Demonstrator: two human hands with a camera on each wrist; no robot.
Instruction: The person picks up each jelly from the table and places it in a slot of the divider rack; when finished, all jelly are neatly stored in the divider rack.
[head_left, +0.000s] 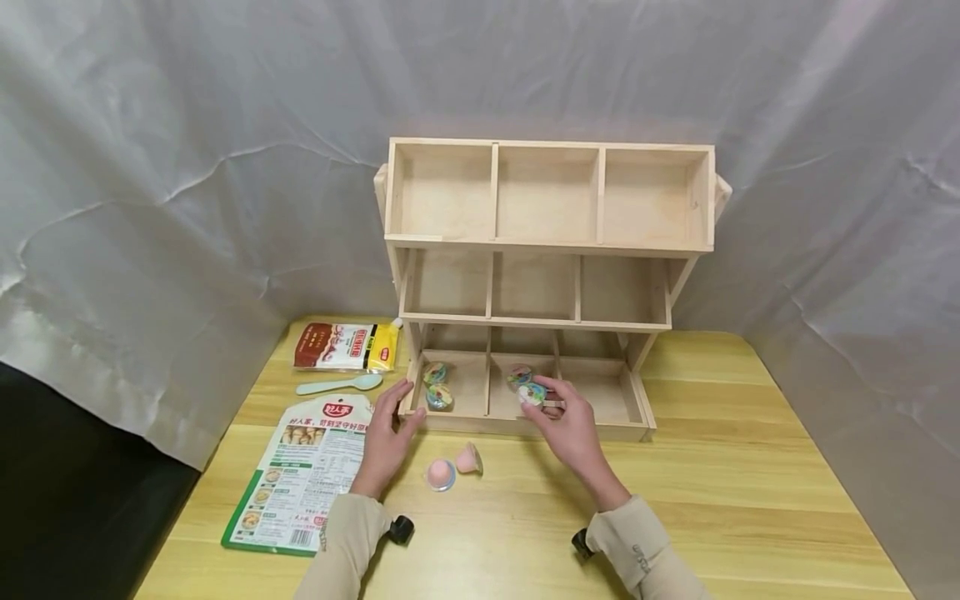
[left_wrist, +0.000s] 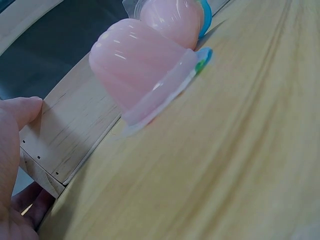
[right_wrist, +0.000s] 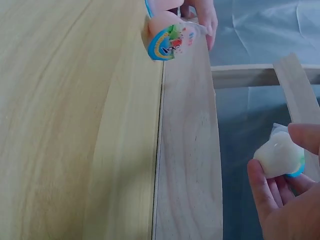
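Note:
My right hand pinches a jelly cup with a printed lid, over the bottom middle compartment of a wooden rack. In the right wrist view the held jelly cup shows a whitish body between thumb and fingers. Another jelly cup lies just behind it in that compartment. My left hand grips the rack's front left corner, thumb on the front board and fingers round the side. Two more jelly cups lie in the bottom left compartment. Two pink jelly cups are on the table before the rack.
The rack's upper tier and middle tier rise behind the bottom tray. Left of it on the table lie a spouted pouch, a pale spoon and a large white-and-green packet. Grey sheeting surrounds the table.

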